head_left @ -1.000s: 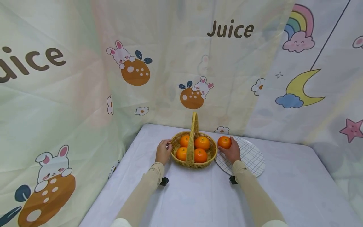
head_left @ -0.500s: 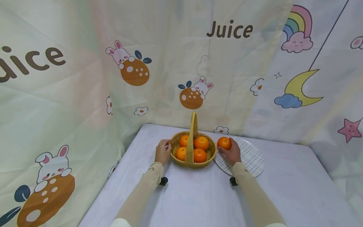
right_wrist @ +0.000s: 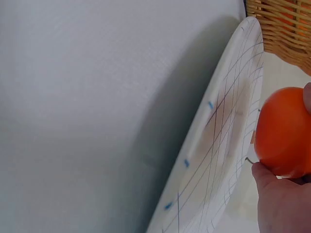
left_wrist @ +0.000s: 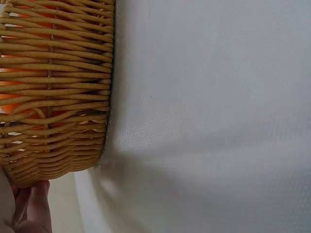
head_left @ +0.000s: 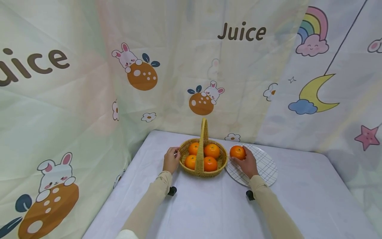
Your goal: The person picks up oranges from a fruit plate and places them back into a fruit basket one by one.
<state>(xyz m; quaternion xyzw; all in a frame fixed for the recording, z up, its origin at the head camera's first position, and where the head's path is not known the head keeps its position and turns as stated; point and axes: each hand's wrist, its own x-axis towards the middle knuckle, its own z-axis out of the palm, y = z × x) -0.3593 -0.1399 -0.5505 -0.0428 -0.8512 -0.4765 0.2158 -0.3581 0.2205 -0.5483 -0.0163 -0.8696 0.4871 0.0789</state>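
A yellow wicker basket (head_left: 206, 174) with a tall arched handle stands at the back of the table and holds several oranges (head_left: 211, 151). At its left rim my left hand (head_left: 171, 160) has its fingers curled round the edge; in the left wrist view the fingertips (left_wrist: 39, 194) show against the rim's weave. My right hand (head_left: 249, 164) holds one orange (head_left: 237, 152) between thumb and fingers, over the left part of a white plate (head_left: 265, 166) with a line-grid pattern. In the right wrist view, this orange (right_wrist: 284, 133) appears above the plate's surface, apart from the basket.
A white cloth covers the table (head_left: 215, 212). Printed fabric curtains (head_left: 179, 66) close off the back and both sides. The plate sits right beside the basket's right side.
My right hand has moved slightly right and toward me with the orange, away from the basket. The left hand and basket have stayed in place.
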